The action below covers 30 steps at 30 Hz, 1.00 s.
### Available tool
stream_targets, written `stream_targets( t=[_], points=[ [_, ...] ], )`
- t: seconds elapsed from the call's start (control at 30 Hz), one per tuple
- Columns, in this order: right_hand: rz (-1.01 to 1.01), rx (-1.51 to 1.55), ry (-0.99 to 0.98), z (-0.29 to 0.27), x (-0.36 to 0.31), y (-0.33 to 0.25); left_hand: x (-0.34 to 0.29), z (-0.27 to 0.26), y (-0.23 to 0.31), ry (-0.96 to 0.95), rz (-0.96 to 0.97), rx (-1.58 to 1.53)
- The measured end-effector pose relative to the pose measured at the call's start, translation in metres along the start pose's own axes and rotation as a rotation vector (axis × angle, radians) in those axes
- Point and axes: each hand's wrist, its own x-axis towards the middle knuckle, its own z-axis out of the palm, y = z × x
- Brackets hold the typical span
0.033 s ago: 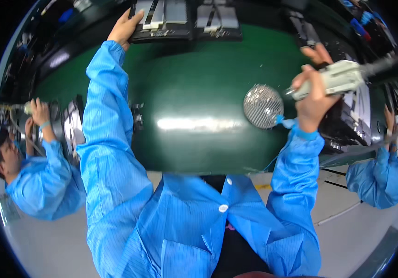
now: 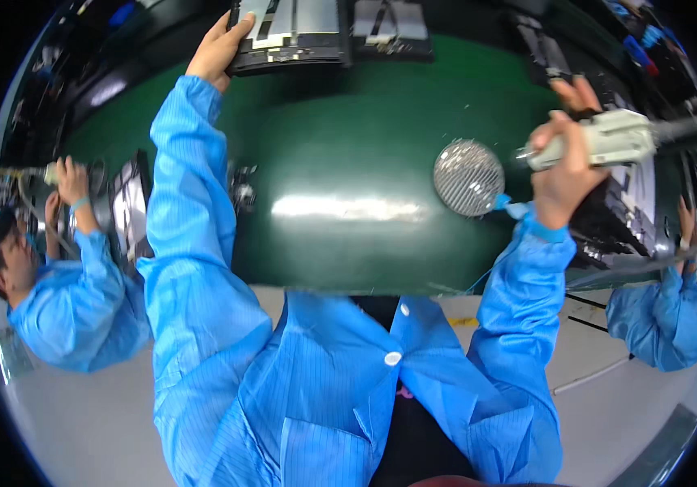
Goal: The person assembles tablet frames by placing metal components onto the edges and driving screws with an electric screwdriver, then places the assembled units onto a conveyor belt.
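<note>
head view, with clock directions taken from its centre: at 11 o'clock the left hand [image 2: 220,50] lies at the left edge of a flat dark device [image 2: 308,58], its thumb over the top; whether the fingers pinch from beneath is hidden. the device has its inner parts and cabling exposed, and a 2nd flat device [image 2: 391,49], similarly exposed, lies just beside it at 12 o'clock.

at 2 o'clock the right hand [image 2: 563,166] is closed around a pale powered driver [image 2: 615,140], with 2 fingers raised off it. the driver's tip is blurred and points toward a round ridged dish [image 2: 468,178], apart from it and well apart from the left-hand device.

as a judgement, the work is partway: the device is open and in place, the driver is in hand, but no fastening is under way at this instant. closing up appears left on both devices; how many screws are in, or whether 1 sits on the tip, cannot be told.
</note>
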Motion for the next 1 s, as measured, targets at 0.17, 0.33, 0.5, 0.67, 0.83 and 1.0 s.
stream_targets(
  t=[0.17, 0.33, 0.5, 0.67, 0.83, 1.0],
  points=[
    [0.042, 0.13, 0.04, -0.016, -0.008, -0.009, -0.182, 0.056, -0.05, 0.266, -0.006, 0.014],
    [0.067, 0.005, -0.059, -0.01, -0.025, 0.004, -0.289, 0.1, -0.098, 0.119, -0.143, -0.025],
    [0.053, -0.064, -0.121, 0.006, -0.036, 0.006, -0.318, 0.103, -0.076, 0.19, 0.006, 1.004],
    [0.042, -0.092, -0.143, 0.006, -0.038, 0.01, -0.292, 0.019, -0.073, 0.383, 0.354, 0.997],
    [0.025, -0.087, -0.166, 0.008, -0.041, 0.013, -0.27, -0.021, -0.088, 0.302, 0.248, 0.944],
    [0.027, -0.076, -0.161, 0.008, -0.04, 0.015, -0.27, -0.024, -0.097, 0.236, 0.283, 0.955]
  ],
)
